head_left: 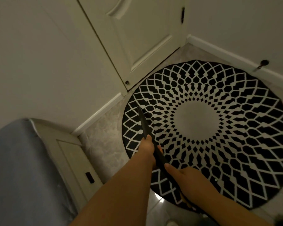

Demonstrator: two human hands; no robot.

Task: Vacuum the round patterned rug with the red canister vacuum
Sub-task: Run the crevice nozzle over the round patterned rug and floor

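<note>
Both hands grip wand over rug.

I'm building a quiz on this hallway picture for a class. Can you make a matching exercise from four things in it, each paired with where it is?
Column one:
1. round patterned rug
2. black vacuum wand
3. white door
4. blue-grey cover

Column two:
A. held by the left hand and the right hand, tip over the rug's left part
B. lower left of the picture, beside the wall
C. flat on the tiled floor, in the corner
D. behind the rug, shut

Pairs: 1-C, 2-A, 3-D, 4-B
</note>
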